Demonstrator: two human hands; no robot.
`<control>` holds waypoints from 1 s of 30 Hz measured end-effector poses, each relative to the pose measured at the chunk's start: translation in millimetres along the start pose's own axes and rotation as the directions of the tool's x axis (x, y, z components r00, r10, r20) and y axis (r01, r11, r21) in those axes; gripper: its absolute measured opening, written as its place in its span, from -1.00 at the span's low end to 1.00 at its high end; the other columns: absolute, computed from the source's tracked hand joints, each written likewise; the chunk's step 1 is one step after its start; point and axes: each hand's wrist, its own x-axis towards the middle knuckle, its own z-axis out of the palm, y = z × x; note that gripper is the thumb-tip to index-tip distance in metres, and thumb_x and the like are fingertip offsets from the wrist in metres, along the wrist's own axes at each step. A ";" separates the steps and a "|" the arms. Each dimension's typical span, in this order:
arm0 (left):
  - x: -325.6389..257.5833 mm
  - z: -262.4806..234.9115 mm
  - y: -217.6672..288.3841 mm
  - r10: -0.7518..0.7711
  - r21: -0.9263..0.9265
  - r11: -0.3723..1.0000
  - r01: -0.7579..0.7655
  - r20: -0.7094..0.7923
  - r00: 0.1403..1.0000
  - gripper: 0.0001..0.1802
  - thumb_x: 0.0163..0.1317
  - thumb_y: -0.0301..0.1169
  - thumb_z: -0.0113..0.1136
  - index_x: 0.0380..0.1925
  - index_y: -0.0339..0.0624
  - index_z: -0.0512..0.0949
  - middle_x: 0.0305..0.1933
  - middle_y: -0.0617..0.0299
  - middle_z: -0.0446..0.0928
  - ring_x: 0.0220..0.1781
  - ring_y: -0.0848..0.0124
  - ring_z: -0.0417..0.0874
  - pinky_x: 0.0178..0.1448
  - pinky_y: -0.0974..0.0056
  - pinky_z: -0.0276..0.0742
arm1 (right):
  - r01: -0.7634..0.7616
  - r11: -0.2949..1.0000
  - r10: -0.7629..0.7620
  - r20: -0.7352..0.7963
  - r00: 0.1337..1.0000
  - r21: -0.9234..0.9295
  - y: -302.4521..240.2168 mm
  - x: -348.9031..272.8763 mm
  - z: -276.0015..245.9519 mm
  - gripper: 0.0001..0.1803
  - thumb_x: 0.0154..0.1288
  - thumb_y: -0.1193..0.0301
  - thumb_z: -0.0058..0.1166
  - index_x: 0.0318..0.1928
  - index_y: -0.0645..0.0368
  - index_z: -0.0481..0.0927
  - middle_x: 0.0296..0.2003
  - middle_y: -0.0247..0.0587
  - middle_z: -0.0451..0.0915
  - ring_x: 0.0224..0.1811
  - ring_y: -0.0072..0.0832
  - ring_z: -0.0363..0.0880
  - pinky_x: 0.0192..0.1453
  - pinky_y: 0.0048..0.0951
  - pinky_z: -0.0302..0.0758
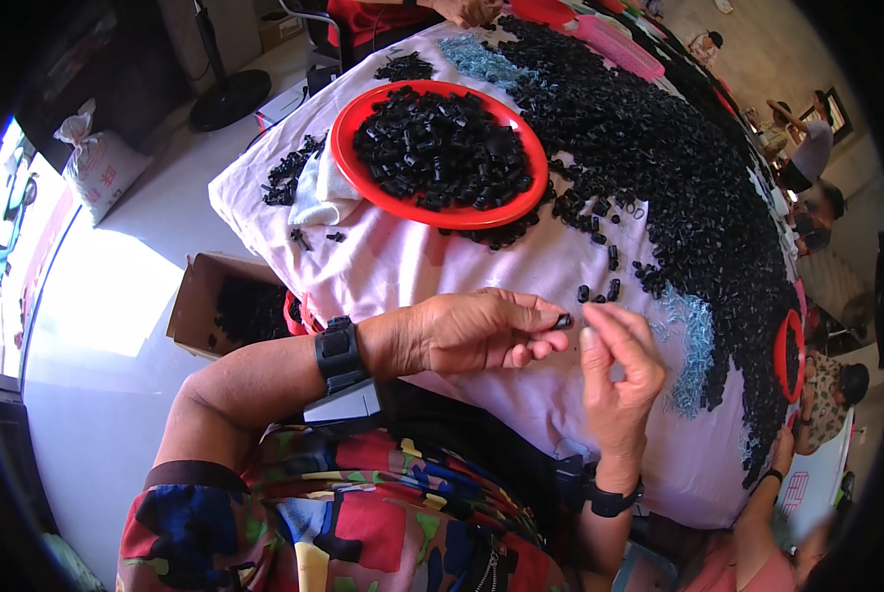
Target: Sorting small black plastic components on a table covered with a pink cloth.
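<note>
My left hand (pixel 481 333) is closed, pinching a small black plastic piece (pixel 561 322) between thumb and forefinger. Just to its right, my right hand (pixel 622 367) is raised with thumb and fingertips drawn close together. Anything between those fingertips is too small to make out. A few loose black plastic pieces (pixel 613 290) lie on the pale pink cloth (pixel 412 266) just beyond my fingers. Farther off, a red round tray (pixel 340 138) is heaped with black plastic pieces (pixel 442 148).
A large spread of black pieces (pixel 679 197) covers the table's right side, with light-blue thin bits (pixel 694 345) beside it. A cardboard box (pixel 193 301) stands below the left edge. A co-worker's hand (pixel 467 12) is at the far edge; another person's arm (pixel 763 493) reaches in at right.
</note>
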 end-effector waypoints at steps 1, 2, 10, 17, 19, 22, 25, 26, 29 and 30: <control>-0.5 0.2 3.3 -0.016 -0.017 1.000 0.016 0.005 1.000 -0.78 0.55 -0.36 0.13 0.07 -0.20 0.57 -0.06 0.21 0.70 -0.14 0.55 0.68 -0.17 0.52 0.57 | -0.001 1.000 0.001 0.000 1.000 -0.001 1.7 2.2 -5.2 -0.78 0.38 0.58 0.21 -0.01 0.26 0.76 -0.17 -0.17 0.70 -0.21 -0.41 0.67 -0.29 -0.46 0.57; 0.1 -2.5 6.7 -0.017 -0.018 1.000 0.018 0.006 1.000 -0.78 0.55 -0.36 0.13 0.07 -0.20 0.57 -0.06 0.21 0.70 -0.14 0.55 0.68 -0.17 0.52 0.57 | -0.126 0.990 0.127 0.018 0.992 -0.063 6.2 5.0 -12.9 -0.79 0.39 0.57 0.20 -0.01 0.27 0.76 -0.19 -0.17 0.71 -0.24 -0.41 0.66 -0.30 -0.45 0.55; -0.4 -13.2 13.8 0.054 0.099 0.994 -0.044 -0.105 0.993 -0.82 0.52 -0.42 0.17 0.03 -0.22 0.53 -0.04 0.15 0.69 -0.14 0.46 0.72 -0.16 0.42 0.63 | -0.238 0.922 0.304 0.189 0.934 -0.307 51.8 3.5 -17.9 -0.79 0.28 0.50 0.25 -0.10 0.27 0.76 -0.27 -0.03 0.72 -0.26 -0.12 0.68 -0.11 -0.20 0.57; 0.1 -17.1 11.2 0.059 0.080 0.995 -0.053 -0.069 0.996 -0.79 0.51 -0.43 0.18 0.07 -0.22 0.53 -0.04 0.14 0.70 -0.13 0.44 0.73 -0.16 0.40 0.63 | -0.148 0.933 0.235 0.246 0.940 -0.329 51.7 7.6 -9.1 -0.86 0.26 0.49 0.26 -0.19 0.24 0.74 -0.31 -0.05 0.70 -0.26 -0.07 0.67 -0.10 -0.14 0.56; 0.8 -16.1 10.9 0.060 0.114 0.992 -0.052 -0.072 0.996 -0.77 0.52 -0.42 0.17 0.10 -0.22 0.53 -0.01 0.15 0.69 -0.10 0.45 0.72 -0.15 0.41 0.61 | -0.171 0.931 0.257 0.245 0.935 -0.323 50.2 7.3 -7.7 -0.87 0.25 0.49 0.26 -0.20 0.23 0.73 -0.30 -0.05 0.70 -0.26 -0.06 0.67 -0.11 -0.13 0.56; 1.1 -17.4 9.1 0.074 0.147 0.987 -0.066 -0.052 0.996 -0.72 0.53 -0.41 0.16 0.16 -0.24 0.53 0.02 0.17 0.69 -0.07 0.48 0.71 -0.13 0.43 0.59 | -0.158 0.941 0.229 0.219 0.948 -0.299 40.7 9.9 -3.7 -0.85 0.25 0.51 0.29 -0.16 0.22 0.75 -0.30 -0.12 0.72 -0.34 -0.23 0.67 -0.23 -0.26 0.57; 1.2 -15.3 6.2 0.088 0.185 0.979 -0.080 -0.032 0.996 -0.68 0.54 -0.41 0.14 0.22 -0.26 0.52 0.02 0.19 0.69 -0.06 0.49 0.71 -0.12 0.44 0.59 | -0.438 0.898 0.438 0.142 0.888 -0.028 16.8 7.7 0.3 -0.82 0.25 0.55 0.33 -0.12 0.20 0.76 -0.26 -0.23 0.73 -0.38 -0.47 0.64 -0.32 -0.45 0.53; 0.7 -13.3 5.3 0.096 0.226 0.970 -0.085 -0.038 0.995 -0.66 0.55 -0.41 0.12 0.24 -0.28 0.51 0.02 0.20 0.70 -0.06 0.49 0.71 -0.12 0.45 0.59 | -0.357 0.934 0.353 0.105 0.930 0.020 11.4 6.8 2.8 -0.81 0.26 0.56 0.35 -0.10 0.21 0.76 -0.24 -0.26 0.73 -0.38 -0.55 0.61 -0.33 -0.51 0.51; 0.9 -4.3 1.2 0.116 0.329 0.940 -0.093 -0.053 0.992 -0.67 0.56 -0.42 0.11 0.24 -0.29 0.53 0.01 0.20 0.70 -0.06 0.49 0.71 -0.10 0.46 0.59 | -0.186 0.977 0.182 0.048 0.982 0.100 8.1 1.6 10.2 -0.81 0.29 0.56 0.35 -0.08 0.23 0.77 -0.19 -0.25 0.72 -0.35 -0.59 0.61 -0.33 -0.56 0.50; 0.5 -4.4 1.0 0.117 0.331 0.939 -0.092 -0.056 0.992 -0.67 0.56 -0.42 0.11 0.24 -0.29 0.53 0.01 0.20 0.70 -0.06 0.49 0.71 -0.10 0.46 0.59 | -0.182 0.979 0.178 0.048 0.983 0.091 8.8 -0.3 11.1 -0.80 0.30 0.57 0.33 -0.07 0.23 0.76 -0.19 -0.23 0.72 -0.35 -0.57 0.61 -0.33 -0.56 0.51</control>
